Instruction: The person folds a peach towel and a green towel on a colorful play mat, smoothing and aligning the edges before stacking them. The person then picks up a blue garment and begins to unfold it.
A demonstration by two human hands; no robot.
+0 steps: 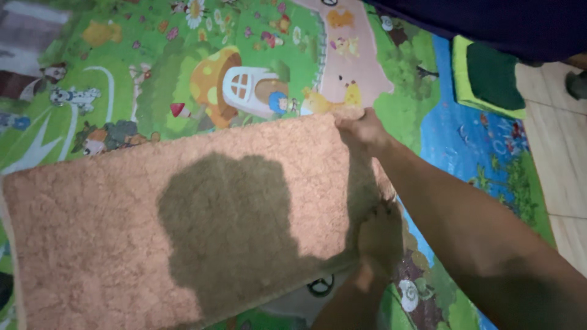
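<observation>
Head view, listed left to right. Item one: play mat (153, 79), soft floor covering printed with a green meadow, a mushroom-shaped house, flowers, small cartoon animals, a pink path toward its far edge and a blue water band along its right side. It carries everything below.

Item two: rug (122, 238), peach-pink, shaggy pile, rectangular. It lies across the near left part of the play mat, its left end at the mat's left edge and its long far edge slanting upward to the right. A dark head-shaped shadow falls on its middle. Its right end is lifted slightly off the mat, gathered between both hands.

Item three: left hand (379, 235), at the near right corner of the rug, fingers closed over the rug's edge, partly in shadow; the forearm enters from the bottom edge of the picture.

Item four: right hand (362, 131), at the far right corner of the rug, fingers pinched shut on that corner; the forearm runs down to the lower right.

Item five: folded cloth (489, 79), yellow-green with a dark green piece on top, resting at the far right edge of the play mat, well apart from the hands.

Item six: tiled floor (559, 165), pale, bare beyond the mat's right edge.
</observation>
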